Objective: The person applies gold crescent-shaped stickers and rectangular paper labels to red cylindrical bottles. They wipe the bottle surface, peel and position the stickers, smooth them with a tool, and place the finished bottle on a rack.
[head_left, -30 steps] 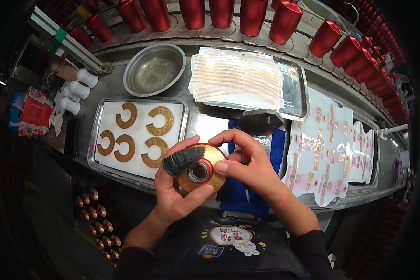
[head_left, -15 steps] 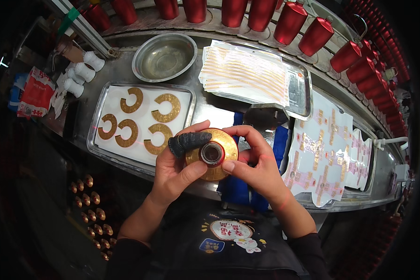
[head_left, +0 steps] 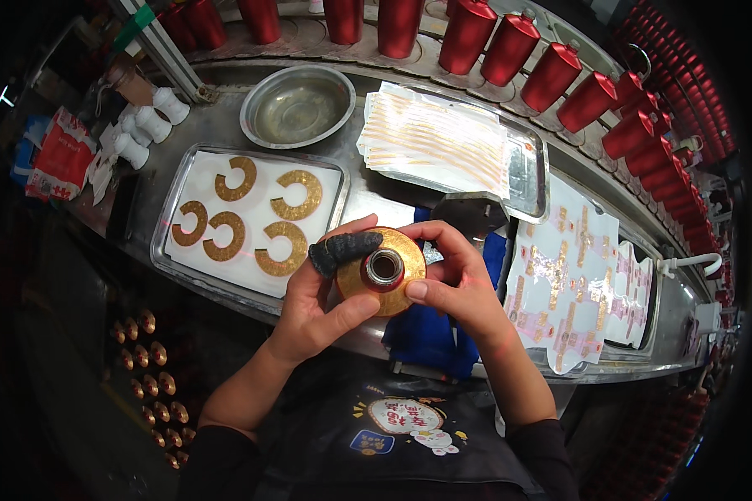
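Observation:
Both hands hold a red bottle (head_left: 366, 282) in front of my body, its open threaded neck (head_left: 385, 267) facing up toward me. A gold ring-shaped label (head_left: 407, 251) lies around the neck on the bottle's shoulder. My left hand (head_left: 316, 307) is closed around the left side; a black finger cot (head_left: 342, 250) covers its index finger, which presses on the gold label. My right hand (head_left: 464, 280) grips the right side, its thumb on the label's edge. The lower part of the bottle is hidden beneath its shoulder and my hands.
To the left, a metal tray (head_left: 165, 260) holds several gold C-shaped labels (head_left: 294, 195). Behind it stands a metal bowl (head_left: 259, 88). Label sheets (head_left: 434, 138) lie at the back and right. Red bottles (head_left: 468, 37) line a curved conveyor. Blue cloth (head_left: 426, 338) covers a stand under my hands.
The bottle's neck has tipped slightly, and my right thumb has shifted a little along the label. The red bottles on the conveyor have moved along. My whole view has shifted slightly.

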Demonstrator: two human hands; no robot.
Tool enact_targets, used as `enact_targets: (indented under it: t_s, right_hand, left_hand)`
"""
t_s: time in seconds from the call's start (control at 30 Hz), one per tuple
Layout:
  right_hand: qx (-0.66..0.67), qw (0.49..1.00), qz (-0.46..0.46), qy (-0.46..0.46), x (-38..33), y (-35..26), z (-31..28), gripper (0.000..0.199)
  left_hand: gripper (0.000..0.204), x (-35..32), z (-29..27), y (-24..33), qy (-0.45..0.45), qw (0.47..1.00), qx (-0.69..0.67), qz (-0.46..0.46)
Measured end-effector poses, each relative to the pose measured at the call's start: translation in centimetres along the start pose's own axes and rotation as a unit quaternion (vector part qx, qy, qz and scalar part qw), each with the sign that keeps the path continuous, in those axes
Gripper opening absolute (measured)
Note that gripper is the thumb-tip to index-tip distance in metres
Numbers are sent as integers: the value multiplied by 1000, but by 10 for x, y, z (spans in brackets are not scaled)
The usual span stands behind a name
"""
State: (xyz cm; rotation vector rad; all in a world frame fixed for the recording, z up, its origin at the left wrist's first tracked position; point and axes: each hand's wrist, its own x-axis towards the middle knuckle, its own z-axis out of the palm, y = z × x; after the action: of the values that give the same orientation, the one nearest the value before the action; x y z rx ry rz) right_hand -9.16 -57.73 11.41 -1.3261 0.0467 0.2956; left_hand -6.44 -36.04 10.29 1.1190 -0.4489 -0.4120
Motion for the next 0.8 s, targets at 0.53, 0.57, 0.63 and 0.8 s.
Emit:
enact_targets:
  t_s: [0.53,0.57,0.63,0.8]
  right_hand:
    - [-13,996,79,-33,37,-27,-5,22]
    - [-17,996,82,-40,40,-28,-6,20]
    - [-21,995,82,-60,45,-28,-6,18]
    - [-18,993,98,-62,47,-29,-6,17]
  left_hand:
    - [55,4,7,2,118,992,-20,-45]
    - [56,4,7,2,118,992,-18,-47]
    - [57,3,7,2,114,992,-20,-47]
    - [55,7,5,4,108,992,-23,-52]
